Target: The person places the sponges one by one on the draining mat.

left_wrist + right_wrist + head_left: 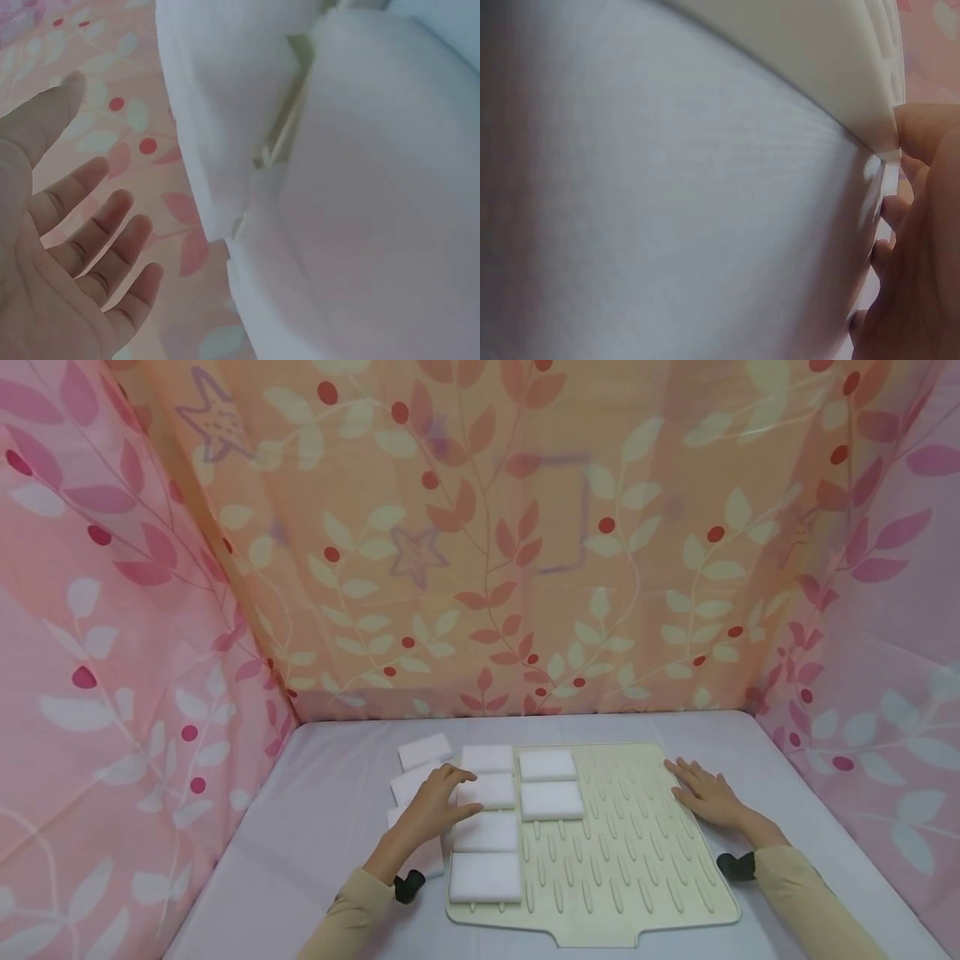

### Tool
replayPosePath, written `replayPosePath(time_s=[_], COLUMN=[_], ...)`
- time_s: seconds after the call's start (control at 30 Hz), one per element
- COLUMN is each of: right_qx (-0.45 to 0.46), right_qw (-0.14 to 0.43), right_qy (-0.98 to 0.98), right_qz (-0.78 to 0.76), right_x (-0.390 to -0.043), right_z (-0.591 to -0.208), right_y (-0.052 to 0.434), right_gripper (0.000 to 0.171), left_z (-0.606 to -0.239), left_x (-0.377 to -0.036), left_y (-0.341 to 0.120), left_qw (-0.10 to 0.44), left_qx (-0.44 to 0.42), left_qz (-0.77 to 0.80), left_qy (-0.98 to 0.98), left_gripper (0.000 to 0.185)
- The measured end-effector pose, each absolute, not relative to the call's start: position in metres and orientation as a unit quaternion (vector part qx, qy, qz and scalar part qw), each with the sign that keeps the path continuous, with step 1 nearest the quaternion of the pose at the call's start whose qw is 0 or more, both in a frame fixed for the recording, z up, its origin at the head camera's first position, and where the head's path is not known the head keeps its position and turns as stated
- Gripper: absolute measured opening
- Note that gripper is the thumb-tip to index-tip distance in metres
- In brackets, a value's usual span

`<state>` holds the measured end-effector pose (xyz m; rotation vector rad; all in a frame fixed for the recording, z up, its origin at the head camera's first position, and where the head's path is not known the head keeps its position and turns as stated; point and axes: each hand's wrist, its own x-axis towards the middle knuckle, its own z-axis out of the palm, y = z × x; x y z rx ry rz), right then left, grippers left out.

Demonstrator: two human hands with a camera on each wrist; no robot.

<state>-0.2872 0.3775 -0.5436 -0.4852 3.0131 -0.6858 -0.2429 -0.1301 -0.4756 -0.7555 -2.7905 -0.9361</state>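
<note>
A cream drying mat [637, 860] with raised ridges and a front spout lies on the table. Several white sponge blocks [485, 877] form a column along its left side, and two more [551, 800] sit beside that column's far end. My left hand [433, 802] hovers over the left column, thumb and fingers apart, holding nothing; its spread fingers [112, 217] show in the left wrist view. My right hand [708, 795] rests at the mat's right edge with fingers extended. In the right wrist view its thumb [926, 127] touches the mat's rim [817, 67].
Loose white sponge blocks [424, 750] lie in a row left of the mat, partly hidden behind my left hand and forearm. A white cloth [315, 793] covers the table. Flowered curtains [480, 543] enclose it at the back and both sides.
</note>
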Motion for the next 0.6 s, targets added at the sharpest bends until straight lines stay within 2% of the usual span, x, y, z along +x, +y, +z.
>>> replayPosePath(time_s=[0.6], right_qx=[-0.156], right_qw=[0.004], right_qy=[0.963], right_qz=[-0.222], right_x=[-0.287], right_z=[-0.543], right_y=[0.378], right_gripper=[0.058], left_z=[-0.495], left_x=[-0.217], left_y=[-0.171], left_qw=[0.101], left_qx=[-0.214], left_qz=[-0.264], left_qy=[-0.935], left_gripper=[0.045])
